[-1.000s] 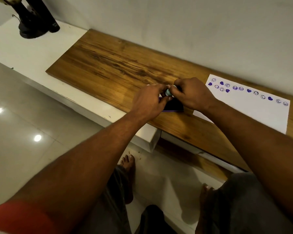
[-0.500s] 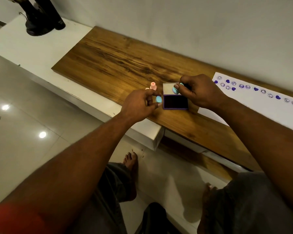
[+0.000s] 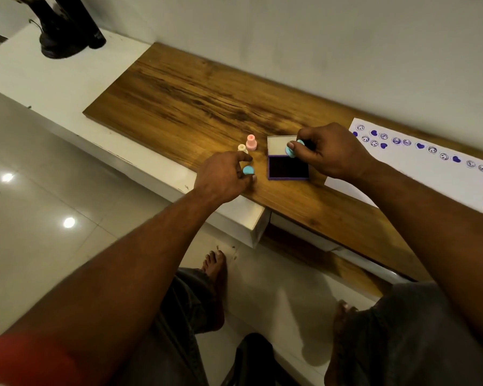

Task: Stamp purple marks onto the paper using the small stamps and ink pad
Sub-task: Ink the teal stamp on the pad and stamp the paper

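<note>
- At the far left, a dark object [image 3: 67,32] stands on a white ledge [image 3: 53,87] against the wall.
- A wooden board [image 3: 193,101] lies along the ledge and carries all the stamping things.
- Two small stamps stand upright just beside each other near the board's front edge: a cream stamp [image 3: 242,148] and, just behind it, a pink stamp [image 3: 251,142].
- The left hand [image 3: 223,176] is just in front of those two, with its fingers curled, pinching a light blue round cap [image 3: 248,170] at its fingertips, low over the board.
- To the right of that hand, the ink pad [image 3: 288,167] lies open on the board, its dark inked face up in a purple case and its pale lid [image 3: 276,144] folded back toward the wall.
- The right hand [image 3: 329,154] pinches a light blue stamp [image 3: 290,150] between thumb and fingers, holding it over the far edge of the pad where the lid begins.
- The white paper [image 3: 430,176] lies at the right end of the board, beside the pad, partly under the right forearm.
- Purple marks [image 3: 396,141], smiley faces and hearts, run in a band along the paper's far edge.
</note>
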The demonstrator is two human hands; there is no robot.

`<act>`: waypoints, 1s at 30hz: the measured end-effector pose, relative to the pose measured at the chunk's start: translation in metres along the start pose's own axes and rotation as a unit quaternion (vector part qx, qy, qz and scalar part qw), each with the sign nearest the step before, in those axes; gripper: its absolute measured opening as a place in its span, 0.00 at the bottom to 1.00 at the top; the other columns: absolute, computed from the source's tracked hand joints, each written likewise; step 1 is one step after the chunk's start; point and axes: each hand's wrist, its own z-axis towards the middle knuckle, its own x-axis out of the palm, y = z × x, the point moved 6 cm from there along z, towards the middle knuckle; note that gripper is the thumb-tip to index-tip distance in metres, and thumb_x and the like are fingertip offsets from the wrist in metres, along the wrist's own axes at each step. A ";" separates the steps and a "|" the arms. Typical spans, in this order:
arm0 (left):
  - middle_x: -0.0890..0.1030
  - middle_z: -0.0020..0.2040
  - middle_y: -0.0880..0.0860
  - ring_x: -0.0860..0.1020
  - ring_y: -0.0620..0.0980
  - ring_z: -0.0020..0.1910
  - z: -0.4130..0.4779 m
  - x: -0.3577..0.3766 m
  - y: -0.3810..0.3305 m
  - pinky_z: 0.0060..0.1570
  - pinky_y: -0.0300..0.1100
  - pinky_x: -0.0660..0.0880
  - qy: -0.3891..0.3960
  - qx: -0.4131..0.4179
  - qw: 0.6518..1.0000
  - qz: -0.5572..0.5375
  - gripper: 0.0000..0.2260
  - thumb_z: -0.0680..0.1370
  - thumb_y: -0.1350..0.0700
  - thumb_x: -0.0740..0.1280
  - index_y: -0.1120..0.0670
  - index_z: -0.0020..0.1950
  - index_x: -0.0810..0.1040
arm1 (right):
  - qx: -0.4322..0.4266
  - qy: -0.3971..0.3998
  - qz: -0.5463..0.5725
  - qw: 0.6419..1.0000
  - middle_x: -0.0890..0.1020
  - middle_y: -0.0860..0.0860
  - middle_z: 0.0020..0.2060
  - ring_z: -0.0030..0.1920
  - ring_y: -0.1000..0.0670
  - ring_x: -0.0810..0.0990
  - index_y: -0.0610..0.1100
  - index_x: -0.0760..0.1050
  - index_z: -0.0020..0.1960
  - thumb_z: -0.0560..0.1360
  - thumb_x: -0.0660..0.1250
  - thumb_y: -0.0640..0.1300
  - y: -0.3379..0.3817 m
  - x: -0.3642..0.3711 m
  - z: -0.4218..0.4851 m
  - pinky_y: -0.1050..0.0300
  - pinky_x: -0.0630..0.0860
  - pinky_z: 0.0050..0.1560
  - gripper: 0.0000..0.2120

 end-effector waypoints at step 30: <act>0.83 0.63 0.53 0.79 0.56 0.62 0.018 0.014 -0.066 0.59 0.53 0.75 -0.018 0.118 0.974 0.191 0.35 0.74 0.27 0.66 0.43 0.76 0.72 | 0.025 -0.008 -0.116 0.993 0.74 0.55 0.29 0.31 0.54 0.73 0.49 0.80 0.44 0.78 0.54 0.67 -0.012 0.013 -0.007 0.60 0.59 0.30 0.25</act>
